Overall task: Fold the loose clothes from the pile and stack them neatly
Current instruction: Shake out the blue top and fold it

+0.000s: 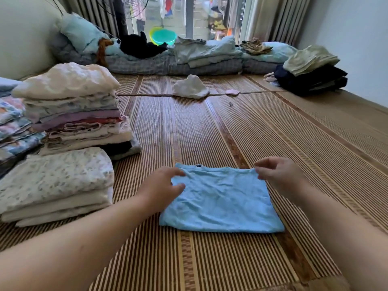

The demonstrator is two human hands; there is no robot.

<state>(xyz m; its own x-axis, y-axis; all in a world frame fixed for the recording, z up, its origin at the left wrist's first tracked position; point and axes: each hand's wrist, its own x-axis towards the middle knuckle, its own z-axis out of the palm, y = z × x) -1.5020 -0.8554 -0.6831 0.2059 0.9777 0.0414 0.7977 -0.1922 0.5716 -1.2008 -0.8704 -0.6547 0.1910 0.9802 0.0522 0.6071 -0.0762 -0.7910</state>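
Both far corners pinched — left hand (162, 185), right hand (277, 175) | blue shirt (222, 202) flat, long axis left-right, collar away

No text, label, brand, number or sign could be read anywhere: the fabrics and surfaces in view carried no legible lettering.

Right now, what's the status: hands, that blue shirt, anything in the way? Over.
left hand grips blue shirt at far-left corner, right hand pinches far-right corner. Shirt folded, flat on mat. folded stacks at left, apart from it, not blocking.
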